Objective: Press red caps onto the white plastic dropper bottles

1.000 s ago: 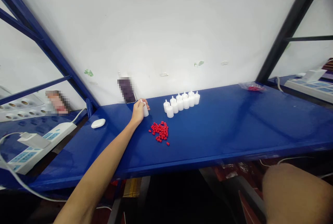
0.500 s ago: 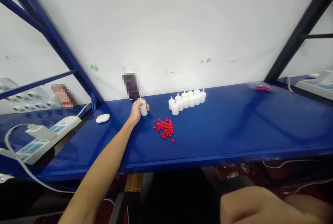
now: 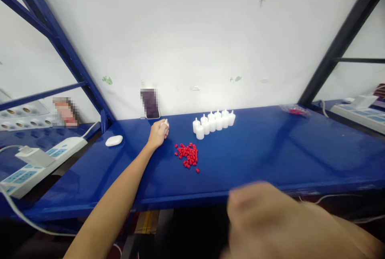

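Observation:
My left hand [image 3: 158, 133] is wrapped round a white nozzle-tipped bottle [image 3: 165, 123], near the back of the blue table [image 3: 264, 146]; most of the bottle is hidden by the fingers. Just to its right lies a loose heap of small red caps [image 3: 189, 155]. Behind the heap stand several white bottles [image 3: 212, 123] in two rows, most with thin upright nozzles; the front left one shows no nozzle. My right hand [image 3: 258, 219] is low and close to the camera, in front of the table edge, smeared by motion, so its fingers cannot be made out.
A phone [image 3: 150, 104] leans on the wall behind my left hand. A white earbud case [image 3: 114, 141] lies at the left, beside a power strip [image 3: 45, 162] with a plug and cable. A clear bag with red pieces [image 3: 294, 110] sits at the back right. Metal posts frame both sides.
My right hand has come up and left from the lower right. My left hand has turned with the bottle, whose body showed more before. The view has shifted slightly.

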The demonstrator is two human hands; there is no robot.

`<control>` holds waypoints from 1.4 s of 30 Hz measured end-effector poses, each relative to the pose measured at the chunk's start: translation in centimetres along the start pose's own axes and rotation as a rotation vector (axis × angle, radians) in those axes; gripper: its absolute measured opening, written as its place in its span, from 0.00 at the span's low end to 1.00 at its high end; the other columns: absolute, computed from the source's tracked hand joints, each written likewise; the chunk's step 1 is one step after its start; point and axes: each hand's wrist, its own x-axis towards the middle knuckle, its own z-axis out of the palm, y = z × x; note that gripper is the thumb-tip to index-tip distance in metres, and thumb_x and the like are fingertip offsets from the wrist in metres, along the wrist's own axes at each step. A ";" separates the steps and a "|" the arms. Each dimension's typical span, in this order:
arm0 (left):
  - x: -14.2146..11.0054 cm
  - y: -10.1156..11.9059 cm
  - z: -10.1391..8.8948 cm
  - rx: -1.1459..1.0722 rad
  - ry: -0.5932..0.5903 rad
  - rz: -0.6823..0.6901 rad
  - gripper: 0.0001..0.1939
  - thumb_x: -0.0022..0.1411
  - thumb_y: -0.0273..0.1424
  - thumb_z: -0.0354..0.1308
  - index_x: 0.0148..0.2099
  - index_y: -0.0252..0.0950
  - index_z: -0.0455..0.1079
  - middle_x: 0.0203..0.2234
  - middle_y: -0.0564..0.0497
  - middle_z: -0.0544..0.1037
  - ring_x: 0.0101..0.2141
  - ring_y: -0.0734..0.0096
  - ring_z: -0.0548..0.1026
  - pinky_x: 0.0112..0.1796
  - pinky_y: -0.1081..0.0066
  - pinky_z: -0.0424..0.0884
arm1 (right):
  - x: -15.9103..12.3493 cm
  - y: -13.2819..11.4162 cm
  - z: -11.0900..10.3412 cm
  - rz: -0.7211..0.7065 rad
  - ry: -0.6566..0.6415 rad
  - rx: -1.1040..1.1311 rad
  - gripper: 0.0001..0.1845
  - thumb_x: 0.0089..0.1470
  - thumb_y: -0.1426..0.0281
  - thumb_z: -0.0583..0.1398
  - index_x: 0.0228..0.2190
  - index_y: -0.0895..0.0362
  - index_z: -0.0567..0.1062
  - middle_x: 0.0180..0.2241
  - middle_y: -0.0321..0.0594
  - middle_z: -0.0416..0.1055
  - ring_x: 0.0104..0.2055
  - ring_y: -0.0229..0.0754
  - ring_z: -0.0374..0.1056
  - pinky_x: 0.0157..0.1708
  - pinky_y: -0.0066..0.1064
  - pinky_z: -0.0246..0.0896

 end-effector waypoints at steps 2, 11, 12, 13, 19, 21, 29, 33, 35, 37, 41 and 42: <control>-0.2 0.2 -0.2 0.114 -0.038 0.032 0.12 0.59 0.36 0.47 0.27 0.37 0.62 0.14 0.57 0.66 0.15 0.76 0.64 0.20 0.74 0.59 | 4.0 2.5 -1.6 0.074 -0.069 -0.015 0.14 0.66 0.63 0.52 0.45 0.45 0.77 0.37 0.36 0.77 0.39 0.39 0.71 0.40 0.31 0.66; -0.7 0.4 -0.5 0.305 -0.146 0.123 0.11 0.61 0.36 0.47 0.29 0.38 0.60 0.18 0.56 0.67 0.21 0.73 0.65 0.25 0.73 0.60 | 6.6 9.0 1.2 0.165 -0.302 -0.097 0.13 0.65 0.68 0.56 0.46 0.57 0.77 0.40 0.43 0.75 0.40 0.42 0.71 0.41 0.32 0.64; -0.7 0.4 -0.5 0.303 -0.149 0.121 0.11 0.62 0.36 0.46 0.29 0.38 0.60 0.18 0.56 0.67 0.21 0.73 0.65 0.26 0.73 0.60 | 6.6 9.0 1.4 0.154 -0.310 -0.109 0.12 0.65 0.68 0.56 0.44 0.57 0.78 0.40 0.43 0.75 0.41 0.43 0.71 0.41 0.33 0.64; -0.8 0.5 -0.5 0.296 -0.151 0.121 0.11 0.62 0.36 0.46 0.29 0.38 0.60 0.18 0.56 0.67 0.21 0.73 0.65 0.26 0.73 0.60 | 6.7 9.0 1.5 0.144 -0.319 -0.115 0.12 0.65 0.68 0.56 0.42 0.58 0.78 0.39 0.43 0.75 0.41 0.43 0.70 0.42 0.33 0.64; -1.3 0.7 -0.7 0.168 -0.200 0.176 0.08 0.59 0.36 0.47 0.33 0.37 0.61 0.19 0.56 0.67 0.21 0.72 0.64 0.26 0.72 0.61 | 7.3 8.5 0.9 0.180 -0.373 -0.051 0.07 0.61 0.75 0.57 0.35 0.58 0.76 0.36 0.41 0.73 0.37 0.40 0.69 0.38 0.30 0.63; -1.5 0.7 -0.8 0.208 -0.193 0.223 0.08 0.59 0.36 0.48 0.35 0.37 0.63 0.20 0.56 0.67 0.22 0.71 0.65 0.28 0.71 0.60 | 7.3 8.4 0.5 0.200 -0.384 -0.059 0.07 0.60 0.76 0.57 0.33 0.58 0.75 0.36 0.41 0.73 0.37 0.40 0.68 0.36 0.30 0.62; -1.8 1.4 -1.0 0.460 -0.155 0.419 0.10 0.62 0.37 0.50 0.41 0.37 0.65 0.23 0.55 0.67 0.23 0.70 0.63 0.29 0.70 0.57 | 6.7 8.6 -0.5 0.245 -0.394 -0.158 0.11 0.56 0.79 0.57 0.39 0.58 0.76 0.37 0.43 0.72 0.36 0.41 0.68 0.34 0.31 0.60; -1.8 1.8 -0.9 0.560 -0.169 0.493 0.09 0.63 0.36 0.50 0.41 0.37 0.64 0.25 0.53 0.70 0.24 0.68 0.65 0.31 0.69 0.59 | 8.0 9.4 -1.3 0.181 -0.233 -0.167 0.10 0.60 0.75 0.57 0.38 0.58 0.79 0.37 0.44 0.73 0.36 0.40 0.69 0.37 0.32 0.63; -1.8 1.9 -0.9 0.601 -0.167 0.526 0.09 0.63 0.36 0.50 0.42 0.37 0.64 0.27 0.52 0.72 0.25 0.68 0.66 0.31 0.68 0.60 | 9.4 10.0 -1.5 0.166 -0.055 -0.120 0.09 0.59 0.74 0.58 0.37 0.59 0.79 0.36 0.42 0.75 0.36 0.40 0.70 0.38 0.32 0.64; -1.8 1.9 -0.8 0.632 -0.167 0.541 0.09 0.62 0.36 0.50 0.42 0.37 0.65 0.27 0.51 0.73 0.25 0.67 0.67 0.31 0.68 0.60 | 11.1 10.8 -1.3 0.168 0.108 -0.038 0.07 0.58 0.74 0.60 0.37 0.59 0.79 0.35 0.41 0.77 0.35 0.39 0.72 0.38 0.32 0.66; -1.9 1.9 -0.9 0.671 -0.159 0.537 0.09 0.60 0.37 0.50 0.39 0.38 0.65 0.26 0.50 0.73 0.25 0.65 0.68 0.31 0.67 0.60 | 14.0 12.5 -0.1 0.184 0.228 0.051 0.06 0.56 0.74 0.61 0.36 0.59 0.79 0.34 0.40 0.79 0.34 0.38 0.74 0.39 0.32 0.69; -1.9 1.8 -0.9 0.673 -0.152 0.539 0.09 0.60 0.37 0.50 0.38 0.38 0.65 0.26 0.50 0.73 0.25 0.65 0.69 0.31 0.67 0.60 | 14.4 12.8 0.3 0.184 0.231 0.063 0.06 0.56 0.74 0.61 0.36 0.58 0.80 0.34 0.40 0.80 0.34 0.39 0.75 0.39 0.32 0.69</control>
